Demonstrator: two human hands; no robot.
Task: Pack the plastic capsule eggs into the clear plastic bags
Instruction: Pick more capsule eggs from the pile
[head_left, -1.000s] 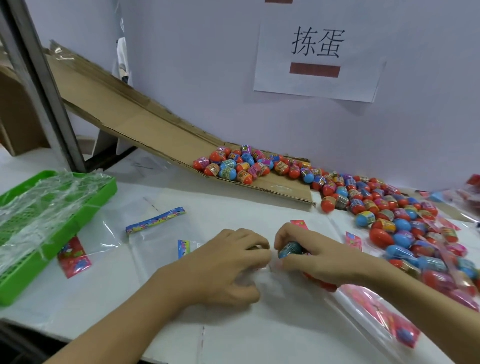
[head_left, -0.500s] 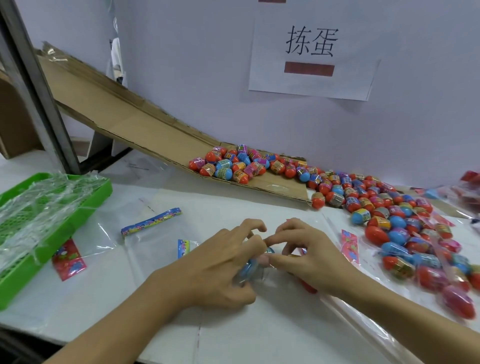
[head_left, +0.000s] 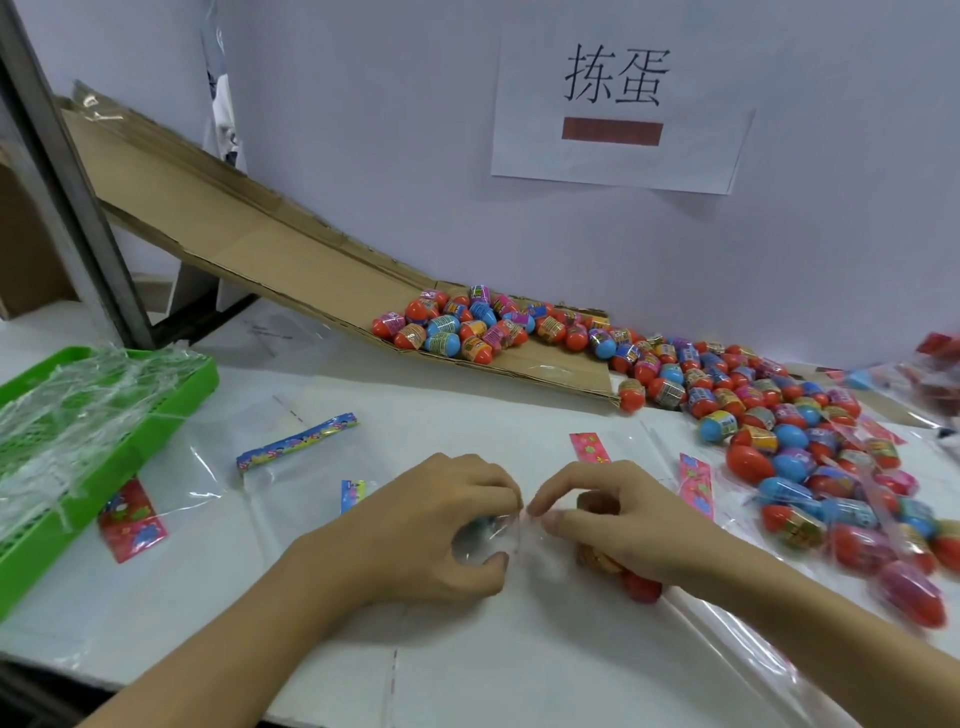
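Head view, left hand (head_left: 415, 525) gripping bagged egg (head_left: 480, 530), right hand (head_left: 613, 519) beside

Two bare forearms, left hand (head_left: 415, 525), right hand (head_left: 623, 519), sleeveless, ringless.

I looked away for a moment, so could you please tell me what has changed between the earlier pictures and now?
The blue egg passed from the right hand into the left hand, which now grips it inside the clear bag. The right hand let go and now pinches the bag's edge, with another egg under its palm. The egg pile, cardboard ramp and green tray stayed put.
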